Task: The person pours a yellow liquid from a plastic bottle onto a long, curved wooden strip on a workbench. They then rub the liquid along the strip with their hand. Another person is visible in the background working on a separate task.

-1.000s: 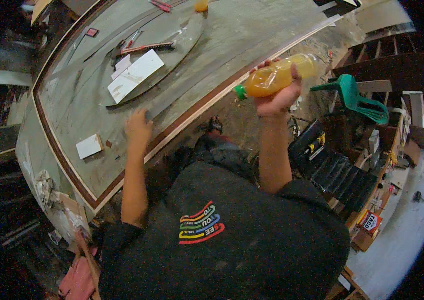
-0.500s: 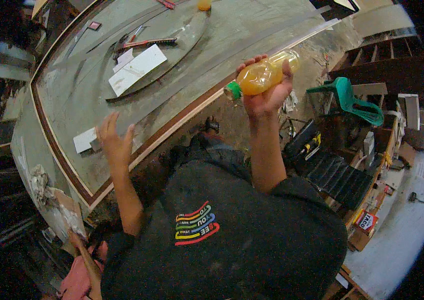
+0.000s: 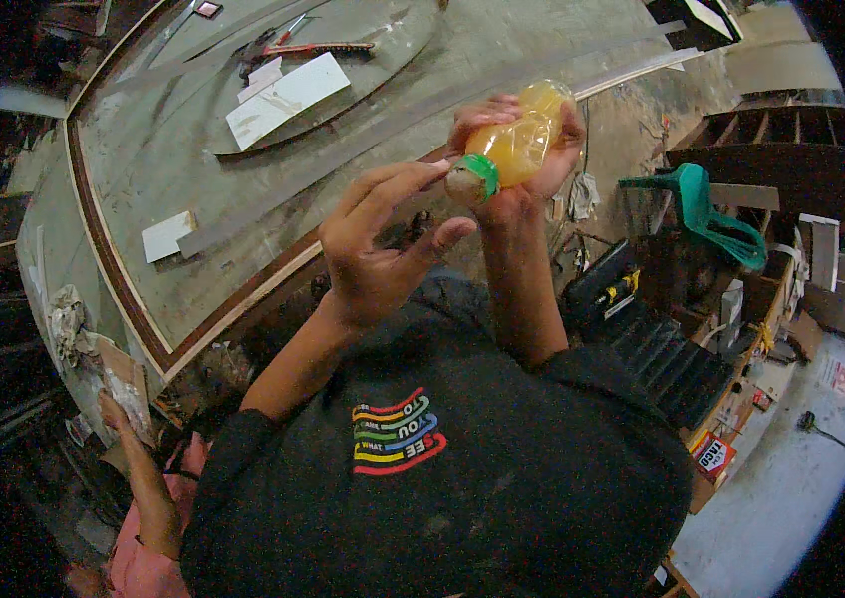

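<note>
Right hand wraps round a clear bottle of yellow-orange liquid, tilted, green cap toward the wearer. Left hand holds nothing, thumb and fingers wide apart; fingertips right by the cap, contact cannot be told. Bottle overlaps the near edge of the table in view. Farther out on the tabletop: white board, red-handled tool. To the right: green chair.

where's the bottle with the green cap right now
In the head view, the bottle is right of centre in the upper half, held in the right hand, its green cap close to the left hand.
</note>
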Motion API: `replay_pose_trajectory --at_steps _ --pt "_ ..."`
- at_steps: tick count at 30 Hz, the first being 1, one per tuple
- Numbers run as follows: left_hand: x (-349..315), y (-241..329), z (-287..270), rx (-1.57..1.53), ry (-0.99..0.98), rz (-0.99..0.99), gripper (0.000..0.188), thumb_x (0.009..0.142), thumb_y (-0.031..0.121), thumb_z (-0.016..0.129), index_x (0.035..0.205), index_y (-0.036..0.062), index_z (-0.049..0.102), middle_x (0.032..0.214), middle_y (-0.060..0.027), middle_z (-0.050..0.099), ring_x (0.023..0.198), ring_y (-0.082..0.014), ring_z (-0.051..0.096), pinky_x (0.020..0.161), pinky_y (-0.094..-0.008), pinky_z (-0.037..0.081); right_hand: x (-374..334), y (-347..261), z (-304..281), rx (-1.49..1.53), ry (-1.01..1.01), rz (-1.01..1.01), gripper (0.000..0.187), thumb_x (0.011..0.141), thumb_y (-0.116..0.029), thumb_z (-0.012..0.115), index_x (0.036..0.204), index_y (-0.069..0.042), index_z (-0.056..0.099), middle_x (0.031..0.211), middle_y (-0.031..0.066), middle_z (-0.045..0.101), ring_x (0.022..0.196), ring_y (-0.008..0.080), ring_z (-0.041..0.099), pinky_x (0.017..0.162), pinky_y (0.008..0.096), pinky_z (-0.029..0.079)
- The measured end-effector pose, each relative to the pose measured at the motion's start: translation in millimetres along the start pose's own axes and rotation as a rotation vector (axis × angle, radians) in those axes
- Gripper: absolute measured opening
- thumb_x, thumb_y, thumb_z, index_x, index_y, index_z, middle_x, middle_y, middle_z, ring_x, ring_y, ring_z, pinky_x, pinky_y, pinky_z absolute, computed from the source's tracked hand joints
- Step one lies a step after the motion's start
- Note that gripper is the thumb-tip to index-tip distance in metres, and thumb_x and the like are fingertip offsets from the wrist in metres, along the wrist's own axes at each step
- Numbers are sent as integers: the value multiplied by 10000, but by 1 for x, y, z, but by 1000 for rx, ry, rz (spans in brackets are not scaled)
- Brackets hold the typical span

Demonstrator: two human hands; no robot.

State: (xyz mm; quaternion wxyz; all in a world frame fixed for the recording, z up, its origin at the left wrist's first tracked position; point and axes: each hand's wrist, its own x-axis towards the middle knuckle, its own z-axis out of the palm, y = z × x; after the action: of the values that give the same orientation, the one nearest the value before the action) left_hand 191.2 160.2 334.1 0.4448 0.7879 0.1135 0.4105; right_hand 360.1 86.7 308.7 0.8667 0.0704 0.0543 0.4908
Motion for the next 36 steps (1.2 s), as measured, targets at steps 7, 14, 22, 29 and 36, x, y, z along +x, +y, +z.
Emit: replay_pose_trajectory --at_steps 7,14,22,29,36 --pt "1 4 3 2 45 5 481 736 205 919 1138 18 731 1057 -134 729 927 -234 719 813 -328 577 3 -3 -1 25 -123 60 554 798 -561 697 941 -28 645 835 58 662 790 210 592 841 369 482" --pt "2 3 0 -9 91 -8 437 719 164 927 1093 26 746 1029 -126 738 905 -229 719 809 -334 576 10 -2 -3 -49 -265 30 616 822 -589 664 1034 -10 658 895 83 675 841 215 595 832 377 467" --pt "-3 3 -11 78 149 34 435 709 155 928 1086 30 751 1007 -118 739 892 -236 708 791 -330 572 12 13 12 -140 -276 28 560 801 -515 735 1011 -29 555 851 39 575 837 165 518 863 321 450" --pt "-10 1 -21 75 197 11 434 723 150 918 1099 24 744 1007 -119 734 878 -222 708 775 -319 578 19 25 18 -236 -363 51 583 802 -542 717 1047 -41 545 896 40 564 847 171 516 877 323 418" --pt "-18 -7 -30 21 230 -21 439 732 170 919 1103 26 735 1022 -121 730 877 -219 709 779 -322 578 19 36 24 -362 -480 -6 643 812 -563 686 1121 -17 542 919 74 558 883 212 517 883 363 405"
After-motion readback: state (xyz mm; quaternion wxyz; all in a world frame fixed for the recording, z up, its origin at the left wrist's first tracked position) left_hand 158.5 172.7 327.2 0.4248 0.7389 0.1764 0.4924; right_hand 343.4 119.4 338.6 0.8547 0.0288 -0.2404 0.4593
